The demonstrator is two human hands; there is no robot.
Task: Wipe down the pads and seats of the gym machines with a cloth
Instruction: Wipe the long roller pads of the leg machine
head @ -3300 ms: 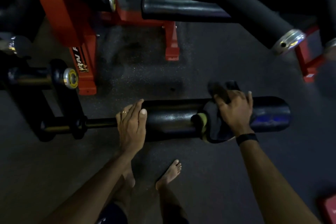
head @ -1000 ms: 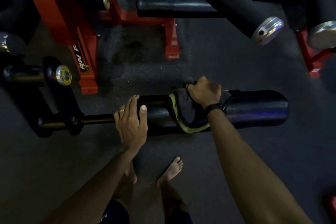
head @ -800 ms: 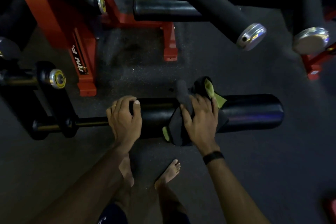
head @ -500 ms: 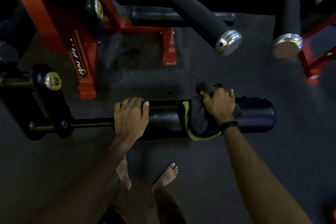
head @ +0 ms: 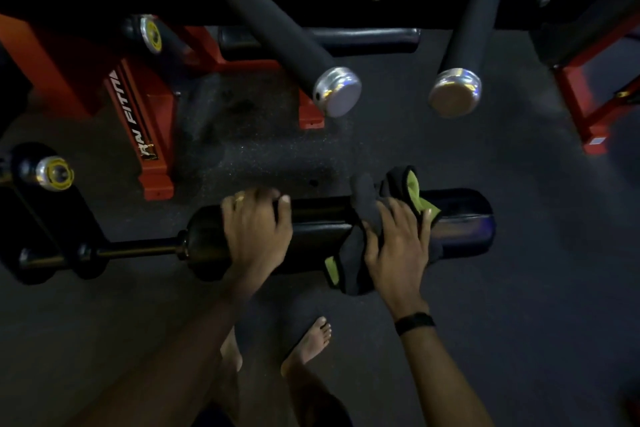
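Directly under the right hand [head: 398, 246], cloth [head: 349, 265] on roller pad [head: 460, 218].

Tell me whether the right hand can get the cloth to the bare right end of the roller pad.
Probably yes: the right hand presses the cloth on the roller pad, and nothing lies between it and the bare end.

Roller pad [head: 311, 232]: black, horizontal, on a bar above dark floor [head: 519, 288]. Left hand [head: 254, 236]: curled over pad's left part, ring on one finger. Right hand [head: 398, 246]: fingers spread, pressing cloth [head: 349, 260] onto pad; black wristband. Cloth: dark, green-edged, draped over pad. Two chrome-capped handles [head: 287, 42] above. Red frame [head: 138, 114] at left. Bare feet [head: 308, 347] below.
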